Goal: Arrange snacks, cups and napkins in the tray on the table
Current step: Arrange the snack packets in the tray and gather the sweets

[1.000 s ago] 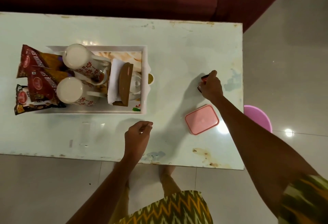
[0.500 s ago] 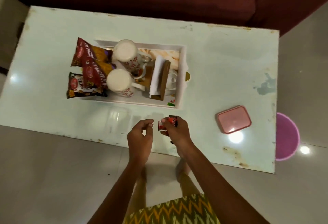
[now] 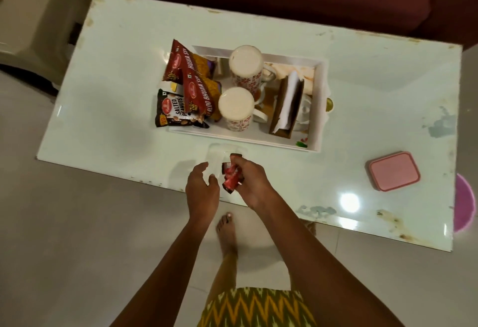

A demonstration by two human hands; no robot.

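Worktop (image 3: pixel 124 109): is carrying the tray (image 3: pixel 319 109) near its middle.
Tray: is already holding snack packets (image 3: pixel 186 88) at its left end, then two cups (image 3: pixel 236 108), then napkins (image 3: pixel 287 104).
Right hand (image 3: pixel 252 181): is now hovering at the near edge, having come back from the far right end; its grip is pinching a small red packet (image 3: pixel 231 176).
Left hand (image 3: pixel 201 189): is waiting just beside it, grip loose and holding nothing.
Small red packet: is probably a last snack, its label too small to read; it is still sitting outside the tray, so one placement is remaining.
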